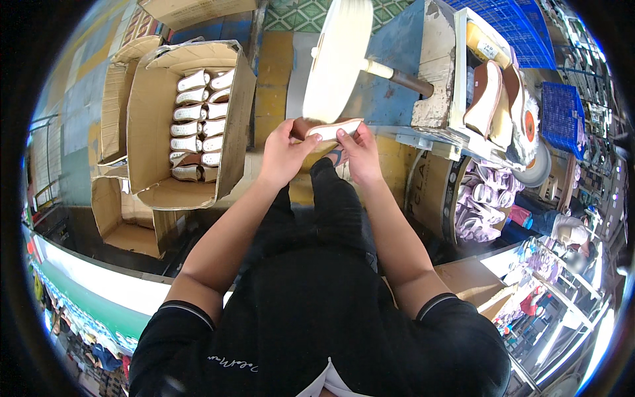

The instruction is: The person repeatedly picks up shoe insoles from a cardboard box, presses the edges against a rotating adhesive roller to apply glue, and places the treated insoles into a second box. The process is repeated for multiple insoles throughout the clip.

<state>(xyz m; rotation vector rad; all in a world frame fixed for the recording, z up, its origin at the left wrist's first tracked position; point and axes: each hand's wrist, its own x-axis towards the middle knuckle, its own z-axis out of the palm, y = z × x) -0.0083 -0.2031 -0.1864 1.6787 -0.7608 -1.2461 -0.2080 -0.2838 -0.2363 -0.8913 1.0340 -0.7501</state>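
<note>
A wedge-shaped shoe sole [335, 130], white on its side with a brown edge, is held level in front of me. My left hand [284, 153] pinches its left end, thumb on the near face. At its right end my right hand [361, 152] grips it the same way. Just beyond it stands a large cream buffing wheel [340, 63], blurred at its rim. The sole's far side is at the wheel's lower edge; whether they touch I cannot tell. A shaft [410, 83] joins the wheel to the machine on the right.
To the left, a cardboard box [149, 126] holds rows of similar soles [189, 128]; a smaller carton [126, 231] is below it. More soles [484, 98] rest on the machine's ledge. At right are a box of lilac shoe parts [488, 198] and a blue crate [562, 118].
</note>
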